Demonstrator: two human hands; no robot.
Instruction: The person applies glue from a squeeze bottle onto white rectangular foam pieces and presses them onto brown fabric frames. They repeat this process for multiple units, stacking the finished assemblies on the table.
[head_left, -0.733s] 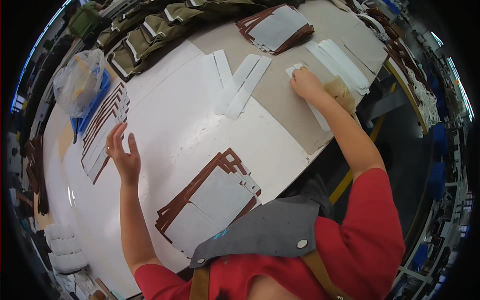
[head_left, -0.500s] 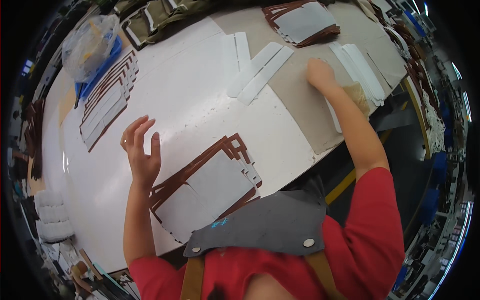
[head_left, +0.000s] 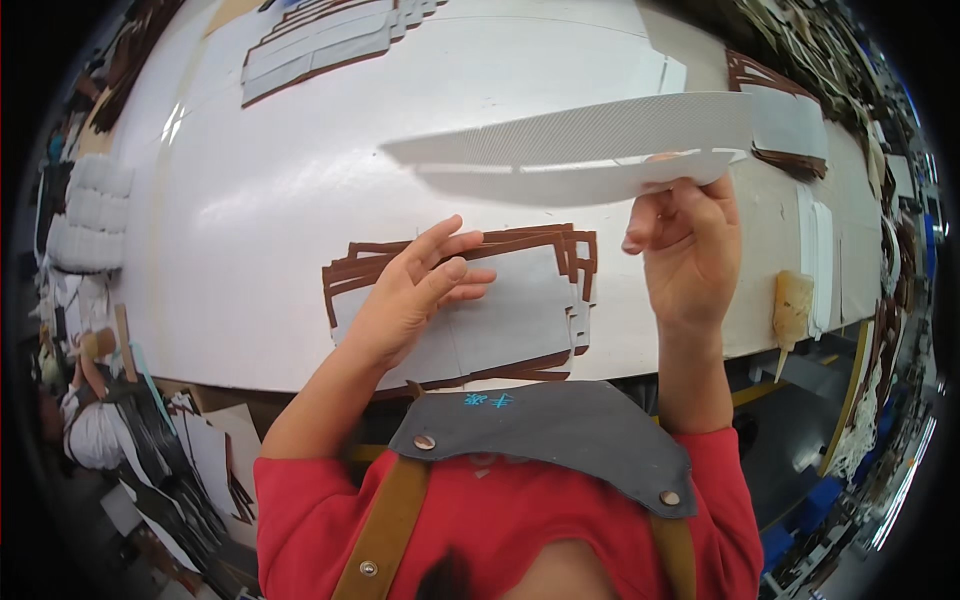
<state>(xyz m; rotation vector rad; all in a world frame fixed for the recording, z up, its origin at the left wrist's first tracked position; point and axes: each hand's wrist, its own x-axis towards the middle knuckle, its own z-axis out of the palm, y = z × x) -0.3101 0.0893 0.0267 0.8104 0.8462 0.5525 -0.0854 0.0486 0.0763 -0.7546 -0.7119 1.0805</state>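
My right hand [head_left: 692, 240] pinches the right end of a long white slotted strip [head_left: 570, 135], which it holds up above the table. The strip is slightly curved, with rounded ends and a narrow slit along its length. My left hand [head_left: 410, 295] is empty, its fingers apart, over the left part of a fanned stack of pale grey panels with brown edges [head_left: 510, 310]. Whether its fingertips touch the stack cannot be told. The stack lies close to the table's front edge.
More brown-edged panels [head_left: 325, 45] lie overlapped at the far left, and another pile [head_left: 785, 120] sits at the far right. White strips [head_left: 815, 250] lie on the right beside a yellowish nozzle bottle [head_left: 793, 300]. White bundles [head_left: 95, 215] stand left of the white table [head_left: 230, 270].
My right hand has come back from the table's right side and now holds up a white strip. The left hand has moved over the near panel stack. The view has turned.
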